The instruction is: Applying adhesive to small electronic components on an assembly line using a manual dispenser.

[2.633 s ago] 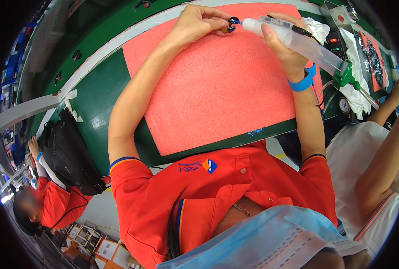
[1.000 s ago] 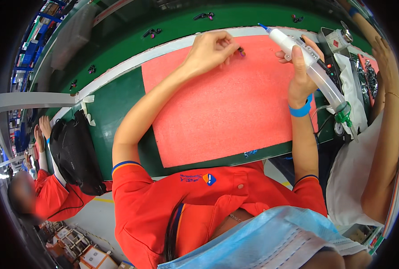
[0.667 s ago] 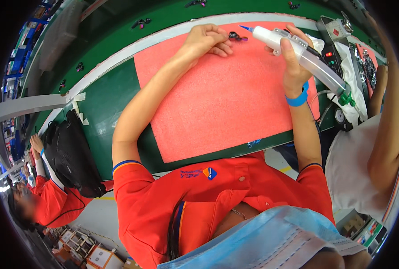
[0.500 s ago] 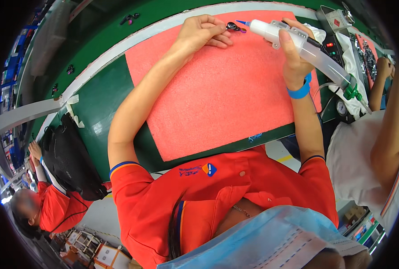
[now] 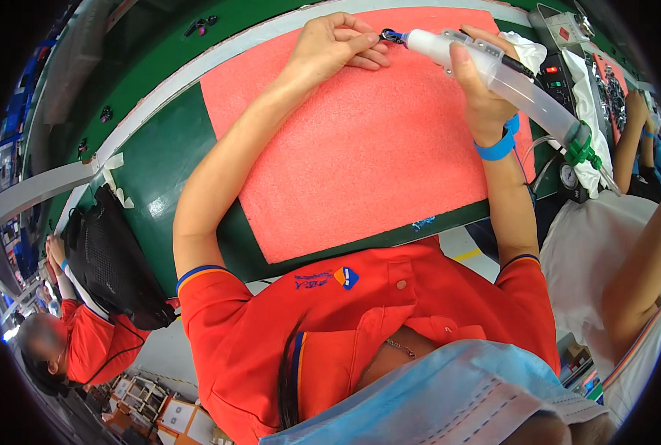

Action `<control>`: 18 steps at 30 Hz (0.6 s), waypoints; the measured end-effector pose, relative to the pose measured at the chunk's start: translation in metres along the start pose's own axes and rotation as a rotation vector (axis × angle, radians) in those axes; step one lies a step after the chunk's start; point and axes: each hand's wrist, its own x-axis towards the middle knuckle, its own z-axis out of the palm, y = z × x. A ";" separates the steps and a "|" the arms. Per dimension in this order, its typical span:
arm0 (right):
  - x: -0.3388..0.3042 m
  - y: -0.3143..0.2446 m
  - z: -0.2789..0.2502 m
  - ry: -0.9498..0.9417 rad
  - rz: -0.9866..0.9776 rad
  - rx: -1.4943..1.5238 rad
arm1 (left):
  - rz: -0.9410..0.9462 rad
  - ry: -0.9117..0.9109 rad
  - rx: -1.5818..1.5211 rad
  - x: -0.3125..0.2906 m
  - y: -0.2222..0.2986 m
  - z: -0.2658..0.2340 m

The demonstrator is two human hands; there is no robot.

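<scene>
Between the thumb and fingertips of my left hand [image 5: 339, 46] is a small dark glossy part [image 5: 390, 35], held above the far edge of the pink foam mat [image 5: 345, 156]. My right hand [image 5: 484, 85] is wrapped around a dispensing syringe [image 5: 531, 96] with a translucent barrel, a white front end and a green cap. Its blue needle tip [image 5: 401, 35] meets the dark part, though whether they truly touch is too small to tell. A blue band [image 5: 500, 147] circles my right wrist.
Beyond the mat runs a green strip carrying small dark parts [image 5: 201, 26]. At right stand a black control box [image 5: 557, 80], a pressure gauge [image 5: 568, 176] and white cloth [image 5: 527, 52]. A black bag [image 5: 115, 259] hangs at left. Other people work on both sides.
The syringe has moved slightly left, bringing its needle tip from a gap beside the dark part right up to it. The small parts on the green strip have shifted a little left.
</scene>
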 end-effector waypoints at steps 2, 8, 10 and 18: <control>0.001 0.000 -0.002 -0.091 -0.072 -0.166 | 0.011 0.002 0.009 0.000 0.000 0.000; 0.003 -0.002 0.003 -0.056 -0.096 -0.173 | 0.017 0.006 0.038 0.000 -0.001 0.001; 0.000 -0.007 0.004 -0.069 0.181 0.015 | 0.028 0.001 0.040 0.000 -0.001 0.001; 0.004 -0.001 0.004 -0.113 -0.050 -0.092 | 0.045 0.014 0.079 -0.001 0.000 0.004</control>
